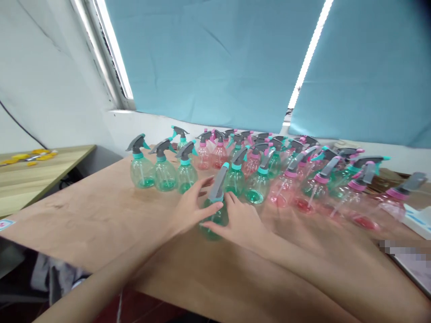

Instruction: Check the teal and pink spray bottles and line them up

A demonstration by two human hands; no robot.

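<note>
A green spray bottle (pixel 215 231) with a grey trigger head and teal collar stands in front of the others on the wooden table (pixel 107 197). My left hand (pixel 195 204) curves round its collar and upper left side, thumb across the front. Lower on the right side, my right hand (pixel 240 220) wraps the round body, its thumb also at the front. Both hands hide much of the bottle. Close behind stand more green bottles, among them one (pixel 235 181) just past my fingers and another (pixel 257 190) to its right.
Several pink spray bottles (pixel 283 190) crowd the right and back of the table. Three green bottles (pixel 164 175) stand at the left. A second table (pixel 47 172) bears yellow-handled tools (pixel 33 155). A flat tablet-like object (pixel 411 269) lies at the right edge. Blue curtains (pixel 208 63) hang behind.
</note>
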